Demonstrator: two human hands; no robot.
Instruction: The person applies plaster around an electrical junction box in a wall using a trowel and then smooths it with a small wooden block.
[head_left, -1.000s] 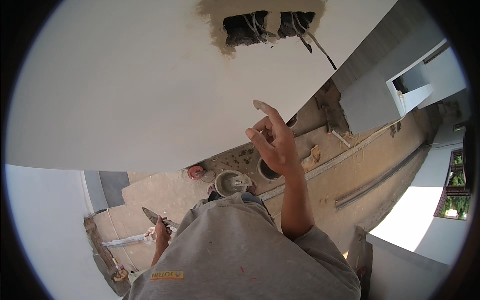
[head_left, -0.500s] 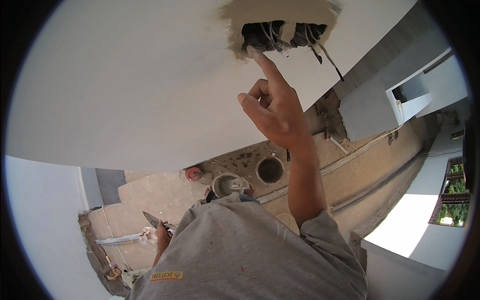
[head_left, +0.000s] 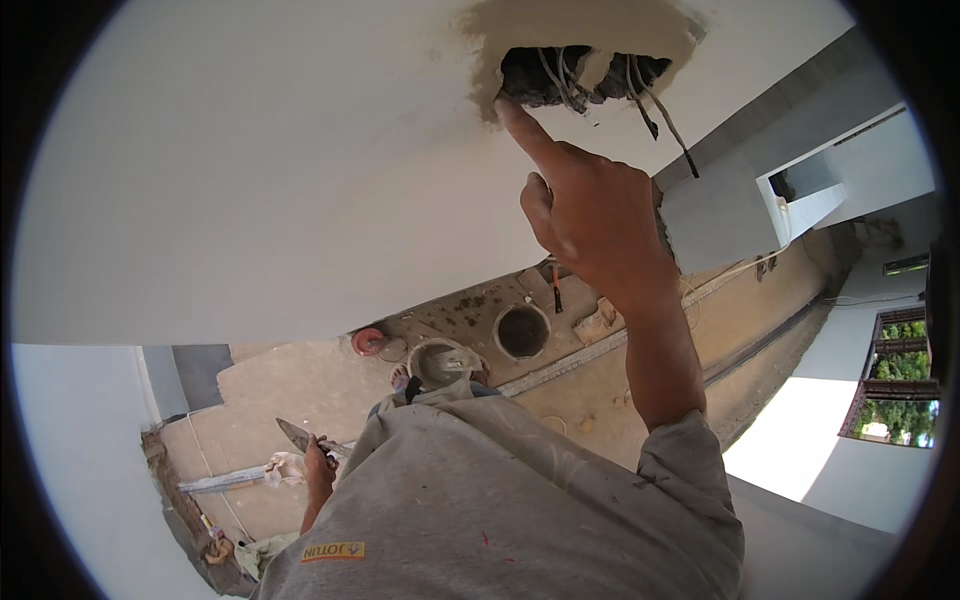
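My right hand [head_left: 597, 222] is raised to the white wall [head_left: 300, 170], its index finger stretched out and the other fingers curled, holding nothing. That fingertip touches the lower left edge of a ragged hole [head_left: 527, 78] in the wall. Damp beige plaster [head_left: 487, 38] surrounds the hole. Several loose cables [head_left: 664, 112] hang out of it, and a narrow plaster strip [head_left: 594, 68] shows in its upper part. Low at my left side, my left hand [head_left: 318, 476] is closed around a trowel with a pointed metal blade [head_left: 292, 434]; the grip is partly hidden by the fingers.
Below me on the dusty floor stand a bucket [head_left: 437, 348] with grey mix and a dark-filled bucket [head_left: 522, 331]. A red round container [head_left: 368, 341] lies to their left. An orange-handled tool [head_left: 557, 296] is near the wall base. A long pale strip [head_left: 590, 352] crosses the floor.
My right hand has turned more palm-down, and its fingertip has stayed at the hole's lower left edge. The view has shifted slightly. My left hand still grips the trowel.
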